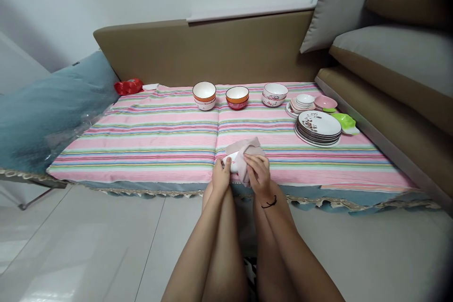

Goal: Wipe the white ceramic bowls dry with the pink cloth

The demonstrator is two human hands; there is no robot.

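My left hand [221, 174] grips a small white dish [229, 161] with red marks at the front edge of the striped cloth [148, 141]. My right hand [258, 172] presses a pale pink rag [244, 151] against that dish; the rag covers most of it. Both hands are closed around these things. A black band sits on my right wrist.
Stacked bowls stand at the back: orange-rimmed white ones [204, 95], an orange and red pair [237, 97], white patterned ones [275, 94]. A plate stack [317, 127], small saucers [302, 103], a pink dish [326, 102] and a green dish [344, 121] lie right. Cushions flank both sides.
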